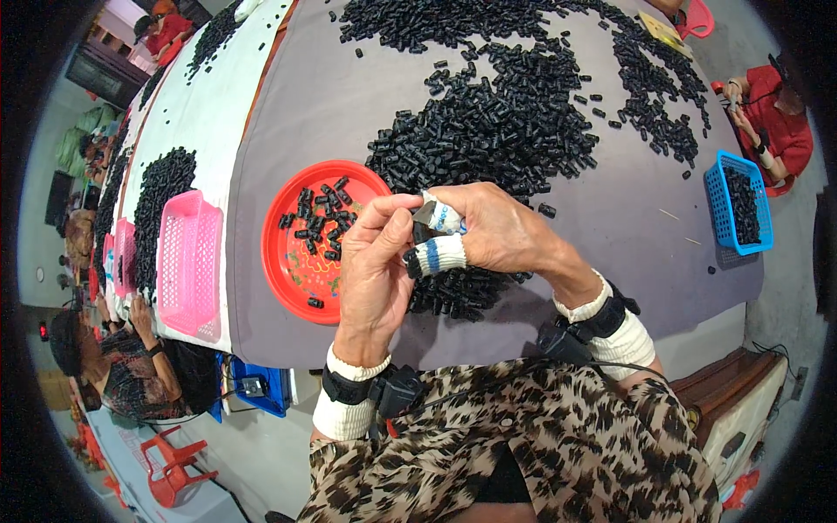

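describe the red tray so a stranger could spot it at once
From the grey cloth, go to the person's left hand over it. Partly behind it, to its left, lies a round red tray with small black pieces scattered inside. Its round shape and red colour set it apart from the rectangular pink basket further left.

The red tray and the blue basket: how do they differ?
The red tray is round; the blue basket is rectangular. The red tray holds a loose scatter of small black pieces; the blue basket is filled more densely. The red tray's rim looks solid; the blue basket's sides have holes. Both hold small black pieces.
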Available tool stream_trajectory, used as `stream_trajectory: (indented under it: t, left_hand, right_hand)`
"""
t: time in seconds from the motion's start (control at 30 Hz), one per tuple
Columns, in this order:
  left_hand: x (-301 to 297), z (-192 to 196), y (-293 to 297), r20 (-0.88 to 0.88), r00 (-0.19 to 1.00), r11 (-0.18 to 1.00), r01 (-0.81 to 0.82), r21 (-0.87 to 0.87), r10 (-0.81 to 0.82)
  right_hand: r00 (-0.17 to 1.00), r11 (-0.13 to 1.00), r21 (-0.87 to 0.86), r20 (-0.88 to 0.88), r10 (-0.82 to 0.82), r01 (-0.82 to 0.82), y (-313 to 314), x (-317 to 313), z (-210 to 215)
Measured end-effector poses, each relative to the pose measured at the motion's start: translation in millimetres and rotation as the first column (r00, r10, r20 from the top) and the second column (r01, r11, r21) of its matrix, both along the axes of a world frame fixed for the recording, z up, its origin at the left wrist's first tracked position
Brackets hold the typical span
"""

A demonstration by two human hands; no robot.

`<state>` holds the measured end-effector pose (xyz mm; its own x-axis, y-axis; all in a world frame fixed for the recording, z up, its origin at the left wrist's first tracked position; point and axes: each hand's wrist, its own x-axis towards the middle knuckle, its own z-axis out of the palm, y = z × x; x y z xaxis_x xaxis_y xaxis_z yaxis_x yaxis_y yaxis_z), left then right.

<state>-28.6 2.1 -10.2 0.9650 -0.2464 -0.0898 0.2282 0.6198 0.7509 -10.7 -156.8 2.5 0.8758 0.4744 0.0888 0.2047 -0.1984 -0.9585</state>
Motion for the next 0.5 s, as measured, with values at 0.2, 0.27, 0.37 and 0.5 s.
stream_trajectory:
  t: [0.2,0.27,0.37,0.5]
  left_hand:
    - [-2.6,6.7,-4.9,-0.022,1.0,1.0,-0.007,-0.004,0.007]
    - [-0.4,2.2,-1.5,0.042,0.999,1.0,0.004,0.031,-0.006]
    - [2.2,2.8,-1.6,0.015,0.999,0.996,0.048,-0.069,-0.048]
    - [2.7,2.7,-1.1,-0.044,0.996,0.984,0.065,-0.167,-0.073]
  right_hand:
    - [0.999,0.997,-0.077,0.052,-0.016,0.02,-1.4,-2.6,3.8]
    - [0.996,0.997,-0.071,0.088,0.02,-0.014,-1.6,-2.5,8.9]
    - [1.0,1.0,0.027,0.019,-0.01,0.009,-1.7,-1.8,0.7]
    - [0.995,0.999,-0.006,-0.092,-0.035,0.035,-1.7,-1.5,7.8]
